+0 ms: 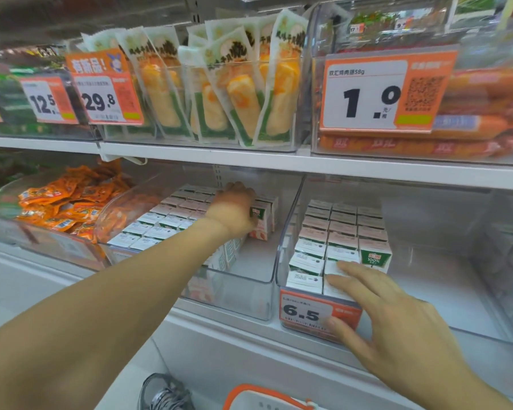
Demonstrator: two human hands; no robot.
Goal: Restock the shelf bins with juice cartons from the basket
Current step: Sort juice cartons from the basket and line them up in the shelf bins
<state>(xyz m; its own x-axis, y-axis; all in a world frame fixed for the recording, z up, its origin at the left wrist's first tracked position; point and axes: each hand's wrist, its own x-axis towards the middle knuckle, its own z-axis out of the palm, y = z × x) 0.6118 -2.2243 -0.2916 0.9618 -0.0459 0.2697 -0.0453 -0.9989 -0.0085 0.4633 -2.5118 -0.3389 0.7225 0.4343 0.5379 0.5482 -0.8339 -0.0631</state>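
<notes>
Two clear plastic bins stand side by side on the lower shelf. The middle bin (243,297) holds rows of small white juice cartons along its left and back, with bare floor at its front right. My left hand (234,210) reaches deep into it and grips a pink-and-white juice carton (261,224) at the back right. The right bin (290,232) is packed with green-and-white juice cartons (338,241). My right hand (394,318) rests spread on that bin's front corner, touching the front cartons. The basket's orange rim (264,393) shows at the bottom edge.
An orange 6.5 price tag (305,313) hangs on the right bin's front. A bin of orange snack packets (68,199) sits to the left. The upper shelf (279,162) carries bins of packaged food and sausages. A grey shoe (163,395) is below.
</notes>
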